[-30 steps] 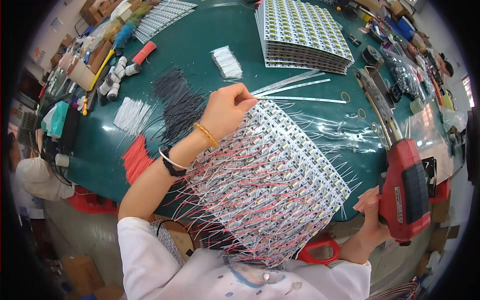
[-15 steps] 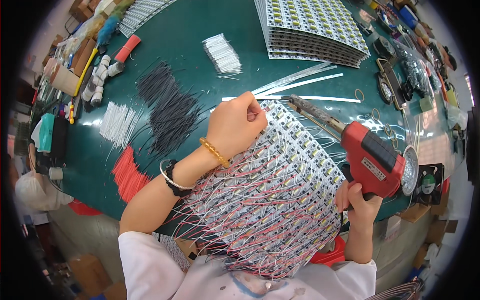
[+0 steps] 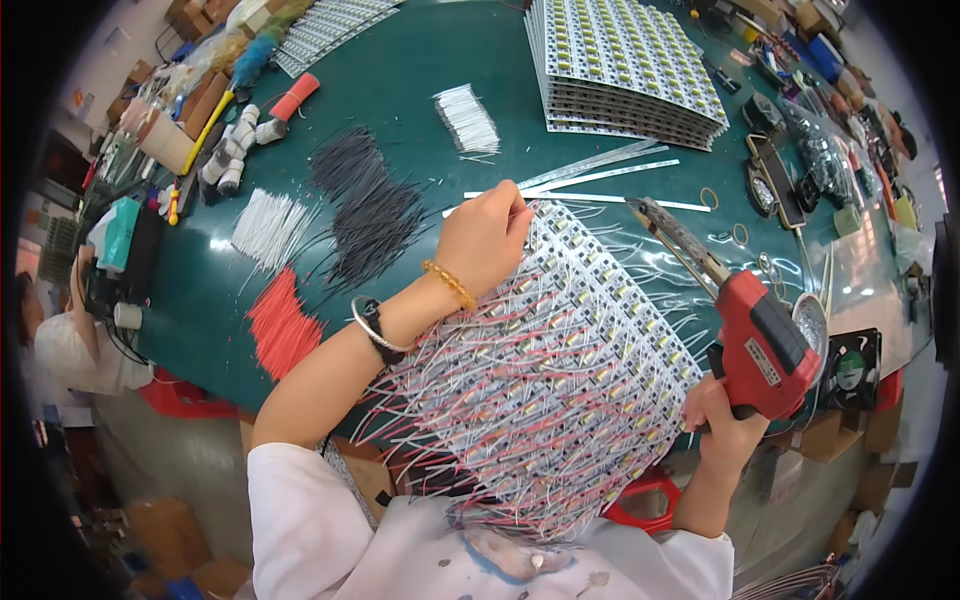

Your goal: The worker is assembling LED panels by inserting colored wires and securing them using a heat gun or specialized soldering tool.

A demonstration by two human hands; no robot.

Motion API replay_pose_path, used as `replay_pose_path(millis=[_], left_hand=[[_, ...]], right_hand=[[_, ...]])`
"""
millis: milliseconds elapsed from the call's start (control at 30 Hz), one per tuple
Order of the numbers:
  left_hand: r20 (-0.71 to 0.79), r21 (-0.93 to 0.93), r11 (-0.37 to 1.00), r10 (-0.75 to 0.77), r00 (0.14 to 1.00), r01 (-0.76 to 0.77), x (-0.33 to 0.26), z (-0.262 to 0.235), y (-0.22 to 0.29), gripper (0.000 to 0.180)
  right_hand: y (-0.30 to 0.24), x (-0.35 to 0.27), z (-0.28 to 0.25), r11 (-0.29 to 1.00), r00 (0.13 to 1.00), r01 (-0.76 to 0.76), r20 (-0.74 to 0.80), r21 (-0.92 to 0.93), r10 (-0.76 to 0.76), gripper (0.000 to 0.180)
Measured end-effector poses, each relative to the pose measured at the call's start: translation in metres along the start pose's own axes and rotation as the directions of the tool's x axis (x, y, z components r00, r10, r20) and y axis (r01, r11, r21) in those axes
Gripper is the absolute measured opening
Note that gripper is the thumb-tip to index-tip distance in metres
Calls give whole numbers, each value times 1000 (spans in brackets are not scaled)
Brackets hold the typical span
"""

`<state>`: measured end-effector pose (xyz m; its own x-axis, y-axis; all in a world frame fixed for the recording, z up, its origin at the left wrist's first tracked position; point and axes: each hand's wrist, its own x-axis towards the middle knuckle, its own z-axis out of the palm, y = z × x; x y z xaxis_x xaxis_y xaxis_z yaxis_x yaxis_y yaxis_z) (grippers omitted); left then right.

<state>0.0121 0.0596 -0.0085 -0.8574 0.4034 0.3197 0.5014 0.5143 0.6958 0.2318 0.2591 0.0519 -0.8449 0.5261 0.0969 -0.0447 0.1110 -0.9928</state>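
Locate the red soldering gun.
In the head view, right of centre: the soldering gun is in the right hand, beside the right edge of the circuit board.

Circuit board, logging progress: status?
Left hand by circuit board, far corner. Right hand holding red soldering gun, tip off board. Red and white wires crowding board.

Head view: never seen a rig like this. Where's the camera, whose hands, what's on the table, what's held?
There is no machine: these are one person's two bare hands. The camera, left of two fisheyes worn on the head, looks down; straight edges bend. The right hand grips a red and black gun-shaped tool. The left hand is curled at the top corner of a wire-covered circuit-board sheet; what it holds, if anything, is hidden. On the green table lie black wires, red wires, white wires and a stack of circuit boards.
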Motion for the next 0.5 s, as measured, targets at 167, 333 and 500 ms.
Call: replay_pose_path(millis=[167,333,500], left_hand=[[-121,41,999,-11,993,16,-6,6,-6,14],[-239,136,985,-68,969,103,-33,14,1,14],[-290,119,973,-157,944,198,-42,31,9,13]], right_hand=[[18,-35,-14,884,955,249,-53,-395,-292,43],[58,-77,-16,437,722,569,170,-697,-670,51],[65,-78,-40,372,739,547,224,-750,-636,58]])
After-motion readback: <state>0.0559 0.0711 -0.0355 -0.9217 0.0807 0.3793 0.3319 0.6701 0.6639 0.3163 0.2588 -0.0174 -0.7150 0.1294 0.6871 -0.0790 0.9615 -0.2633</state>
